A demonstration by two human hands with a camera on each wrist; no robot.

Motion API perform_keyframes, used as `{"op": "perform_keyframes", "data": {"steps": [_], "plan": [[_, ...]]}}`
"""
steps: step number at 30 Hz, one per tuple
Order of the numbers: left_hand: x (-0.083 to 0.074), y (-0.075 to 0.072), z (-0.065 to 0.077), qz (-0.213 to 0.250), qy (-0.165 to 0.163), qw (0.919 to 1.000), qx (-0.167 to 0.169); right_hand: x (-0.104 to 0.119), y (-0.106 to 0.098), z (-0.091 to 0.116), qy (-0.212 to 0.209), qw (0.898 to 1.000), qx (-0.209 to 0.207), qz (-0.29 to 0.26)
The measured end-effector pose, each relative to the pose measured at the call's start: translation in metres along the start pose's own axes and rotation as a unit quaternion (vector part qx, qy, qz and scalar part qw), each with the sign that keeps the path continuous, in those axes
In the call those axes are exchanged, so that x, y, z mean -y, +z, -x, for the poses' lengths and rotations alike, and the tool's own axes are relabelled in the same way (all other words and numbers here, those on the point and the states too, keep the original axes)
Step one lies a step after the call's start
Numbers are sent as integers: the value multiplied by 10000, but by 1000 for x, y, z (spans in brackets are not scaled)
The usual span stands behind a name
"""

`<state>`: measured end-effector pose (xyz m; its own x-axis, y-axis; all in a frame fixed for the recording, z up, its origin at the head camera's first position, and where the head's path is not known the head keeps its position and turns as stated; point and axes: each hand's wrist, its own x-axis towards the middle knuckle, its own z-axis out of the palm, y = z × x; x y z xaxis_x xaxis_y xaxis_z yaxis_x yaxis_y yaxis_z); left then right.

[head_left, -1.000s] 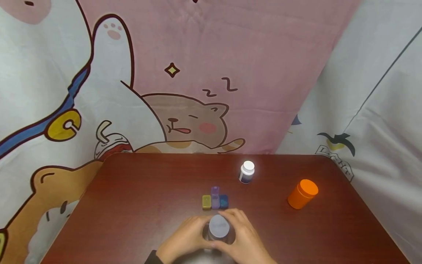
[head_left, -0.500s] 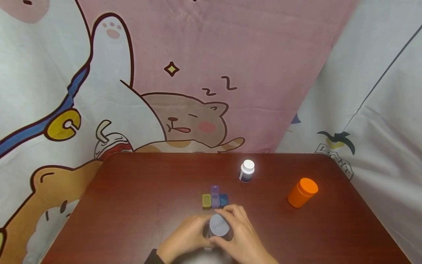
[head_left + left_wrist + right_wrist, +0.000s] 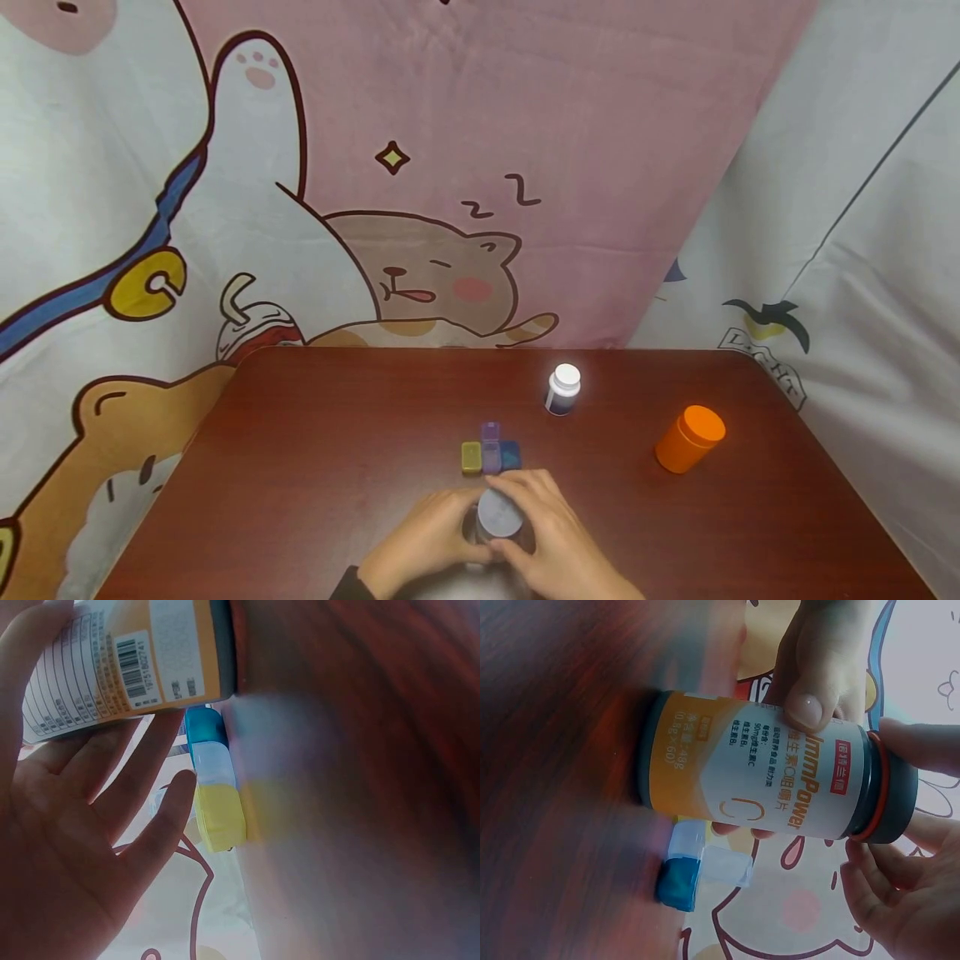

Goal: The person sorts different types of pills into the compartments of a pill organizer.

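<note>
A vitamin C tablet bottle (image 3: 761, 769) with a white and orange label and a dark grey cap (image 3: 498, 512) stands upright on the table, near the front. My left hand (image 3: 427, 533) grips its body, the thumb lying across the label in the right wrist view. Around the cap curl the thumb and fingers of my right hand (image 3: 555, 533). An orange ring (image 3: 876, 787) shows beneath the cap's edge. Just beyond the hands is a small pill box (image 3: 491, 457) with yellow, purple and blue compartments; the purple lid (image 3: 491, 432) is flipped open.
A white bottle (image 3: 562, 389) with a dark lower label stands farther back on the dark red wooden table (image 3: 315, 450). To the right is an orange bottle (image 3: 688, 440). A cartoon-printed cloth (image 3: 600, 125) hangs behind the table.
My right fingers and thumb have turned a little counterclockwise round the cap, seen from above. The left hand keeps its hold on the bottle, which stays in place.
</note>
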<state>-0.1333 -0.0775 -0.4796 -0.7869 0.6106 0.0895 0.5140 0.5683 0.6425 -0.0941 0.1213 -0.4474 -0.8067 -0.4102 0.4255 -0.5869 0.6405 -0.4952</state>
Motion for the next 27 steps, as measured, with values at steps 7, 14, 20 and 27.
{"op": "perform_keyframes", "data": {"steps": [7,14,20,27], "plan": [[0,0,1,76,-15,10000,-48,0,-1,0,-370,9989,3,-291],[-1,2,0,3,35,10000,-69,-1,1,-1,-730,9962,-137,-464],[-1,2,1,-45,5,10000,-80,-4,0,-1,-850,9946,107,-579],[-2,1,1,91,-91,9999,18,-10,-5,-3,-1434,9866,427,-649]]}}
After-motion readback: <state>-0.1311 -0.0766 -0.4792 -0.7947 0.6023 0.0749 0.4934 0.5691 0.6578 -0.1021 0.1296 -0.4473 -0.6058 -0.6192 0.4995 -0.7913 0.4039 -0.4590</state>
